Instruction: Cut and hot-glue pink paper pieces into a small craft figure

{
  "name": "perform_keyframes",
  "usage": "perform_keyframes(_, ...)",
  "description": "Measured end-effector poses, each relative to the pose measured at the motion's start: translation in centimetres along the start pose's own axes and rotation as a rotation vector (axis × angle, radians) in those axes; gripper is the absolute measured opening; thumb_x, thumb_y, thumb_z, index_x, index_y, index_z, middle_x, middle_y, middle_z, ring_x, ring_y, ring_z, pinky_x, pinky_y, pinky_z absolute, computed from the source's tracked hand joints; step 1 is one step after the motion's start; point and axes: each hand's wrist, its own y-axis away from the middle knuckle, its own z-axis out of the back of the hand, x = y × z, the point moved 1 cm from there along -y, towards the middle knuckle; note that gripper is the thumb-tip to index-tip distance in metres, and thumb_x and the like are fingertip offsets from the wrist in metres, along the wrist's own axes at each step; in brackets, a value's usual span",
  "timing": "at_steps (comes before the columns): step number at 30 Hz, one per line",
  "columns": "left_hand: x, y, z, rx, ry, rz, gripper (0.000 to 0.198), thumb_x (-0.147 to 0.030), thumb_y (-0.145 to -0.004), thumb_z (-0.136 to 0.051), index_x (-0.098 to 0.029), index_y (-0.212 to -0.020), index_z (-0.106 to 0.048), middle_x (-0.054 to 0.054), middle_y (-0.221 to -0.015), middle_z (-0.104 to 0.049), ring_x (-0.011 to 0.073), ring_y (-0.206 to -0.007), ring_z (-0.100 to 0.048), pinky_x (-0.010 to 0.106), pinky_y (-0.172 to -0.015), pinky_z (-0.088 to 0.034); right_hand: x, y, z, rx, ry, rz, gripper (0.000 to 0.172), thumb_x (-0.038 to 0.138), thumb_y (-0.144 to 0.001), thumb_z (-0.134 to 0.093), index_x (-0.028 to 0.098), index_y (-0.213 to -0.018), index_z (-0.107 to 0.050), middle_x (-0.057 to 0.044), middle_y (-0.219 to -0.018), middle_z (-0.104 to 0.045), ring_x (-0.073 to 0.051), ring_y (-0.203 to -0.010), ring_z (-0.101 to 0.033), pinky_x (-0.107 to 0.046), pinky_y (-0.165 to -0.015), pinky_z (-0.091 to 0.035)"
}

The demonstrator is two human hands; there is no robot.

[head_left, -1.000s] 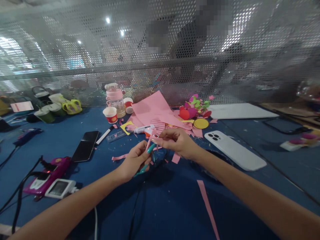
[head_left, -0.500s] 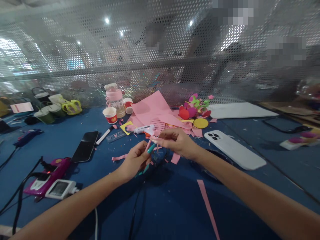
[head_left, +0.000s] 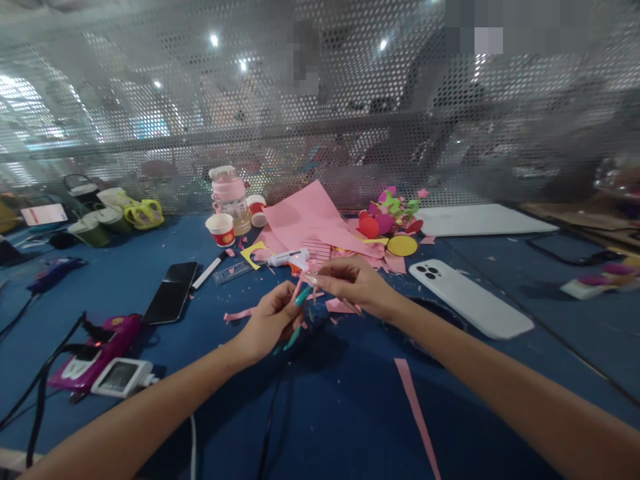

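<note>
Between my two hands is a narrow pink paper strip (head_left: 297,289). My left hand (head_left: 270,323), with teal nails, is closed and pinches the strip's lower part. At the strip's upper end, the fingertips of my right hand (head_left: 356,285) are pinched together on it. A white glue gun (head_left: 290,259) with an orange trigger lies just beyond my fingers. Large pink paper sheets (head_left: 313,217) rest behind it, amid pink scraps. One long pink strip (head_left: 417,417) lies on the table to the right of my hands.
Left on the blue table (head_left: 345,400) are a black phone (head_left: 171,293), a purple power strip (head_left: 107,347) and a clear ruler (head_left: 233,272). Paper cups (head_left: 221,230) and a bottle (head_left: 230,200) stand behind. A white phone (head_left: 470,299) lies right. A perforated metal screen (head_left: 320,120) closes the back.
Both hands hold nearly the same place, with the strip still pinched between them. Fingers of my right hand have shifted slightly. A pink scrap below the right hand looks differently placed.
</note>
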Motion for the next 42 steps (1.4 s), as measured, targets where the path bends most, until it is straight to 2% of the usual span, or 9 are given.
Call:
perform_keyframes(3,-0.19,0.04,-0.06,-0.011,-0.007,0.011,0.036,-0.049,-0.069,-0.060,-0.018,-0.069,-0.042,-0.008,-0.046,-0.044,0.0026,-0.033,-0.031,0.016,-0.034,-0.021,0.11,0.13,-0.11,-0.003,0.016,0.011,0.035,0.050,-0.064,-0.060,0.015,-0.060,-0.058,0.005,-0.045,-0.043,-0.003,-0.033,-0.028,-0.019,-0.031,-0.018)
perform_keyframes(7,-0.42,0.12,-0.23,-0.017,0.004,0.021,0.037,-0.049,-0.067,-0.061,-0.018,-0.070,-0.042,-0.009,-0.046,-0.043,0.0027,-0.033,-0.032,0.016,-0.034,-0.020,-0.06,0.13,-0.19,-0.013,0.056,0.055,0.035,0.048,-0.068,-0.057,0.016,-0.055,-0.056,0.006,-0.042,-0.039,-0.004,-0.035,-0.031,-0.020,-0.034,-0.022)
perform_keyframes(14,-0.47,0.13,-0.42,-0.034,0.026,0.017,0.036,-0.048,-0.068,-0.062,-0.018,-0.070,-0.042,-0.009,-0.045,-0.043,0.0024,-0.033,-0.033,0.017,-0.034,-0.021,-0.60,0.11,-0.16,-0.022,0.075,0.171,0.030,0.042,-0.071,-0.057,0.016,-0.057,-0.059,0.001,-0.053,-0.052,-0.007,-0.047,-0.043,-0.020,-0.043,-0.032)
perform_keyframes(21,-0.48,0.17,-0.33,-0.038,0.041,0.021,0.036,-0.048,-0.068,-0.061,-0.017,-0.072,-0.043,-0.009,-0.045,-0.043,0.0027,-0.033,-0.035,0.017,-0.034,-0.023,-0.43,0.59,-0.43,0.018,0.031,0.088,0.032,0.046,-0.072,-0.055,0.016,-0.061,-0.057,0.007,-0.040,-0.042,-0.005,-0.027,-0.036,-0.019,-0.029,-0.026)
perform_keyframes(26,-0.42,0.17,-0.36,-0.029,0.043,0.020,0.036,-0.048,-0.068,-0.061,-0.017,-0.072,-0.043,-0.009,-0.045,-0.043,0.0026,-0.033,-0.037,0.016,-0.034,-0.024,-0.48,0.64,-0.53,0.015,0.003,0.067,0.033,0.048,-0.070,-0.057,0.016,-0.061,-0.056,0.007,-0.041,-0.044,-0.005,-0.024,-0.040,-0.018,-0.025,-0.028)
perform_keyframes(37,-0.16,0.04,-0.36,-0.020,0.075,0.007,0.035,-0.046,-0.068,-0.063,-0.018,-0.070,-0.041,-0.010,-0.045,-0.043,0.0021,-0.034,-0.036,0.016,-0.036,-0.028,-0.76,0.77,-0.65,0.023,-0.001,0.125,0.024,0.038,-0.075,-0.055,0.017,-0.065,-0.055,0.006,-0.042,-0.049,-0.009,-0.033,-0.051,-0.020,-0.034,-0.040)
perform_keyframes(42,-0.11,0.11,-0.31,-0.011,0.082,0.014,0.035,-0.045,-0.068,-0.063,-0.018,-0.070,-0.041,-0.009,-0.045,-0.043,0.0022,-0.034,-0.036,0.016,-0.035,-0.025,-0.82,0.67,-0.73,0.011,0.045,0.105,0.025,0.039,-0.075,-0.055,0.017,-0.063,-0.055,0.005,-0.040,-0.050,-0.009,-0.032,-0.051,-0.020,-0.033,-0.038)
